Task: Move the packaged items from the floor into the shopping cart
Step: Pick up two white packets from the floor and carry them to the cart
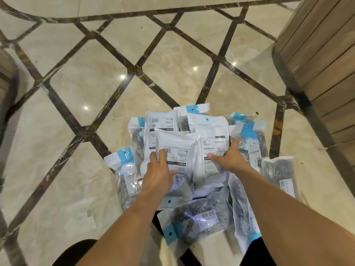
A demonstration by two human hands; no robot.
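Note:
Several white and blue packaged items [209,217], some showing steel scourers inside, lie heaped on the marble floor [96,83] right in front of me. My left hand [159,171] rests on top of a white package [178,148] at the middle of the heap, fingers and thumb spread over its printed face. My right hand [228,156] grips the neighbouring white package [211,131], thumb on its front and fingers round its right edge. No shopping cart is in view.
A slatted wooden piece of furniture [317,64] stands close on the right, and another wooden edge [7,77] shows at far left. The glossy floor with dark diagonal inlay stretches ahead. My dark-clothed knees [76,254] are at the bottom.

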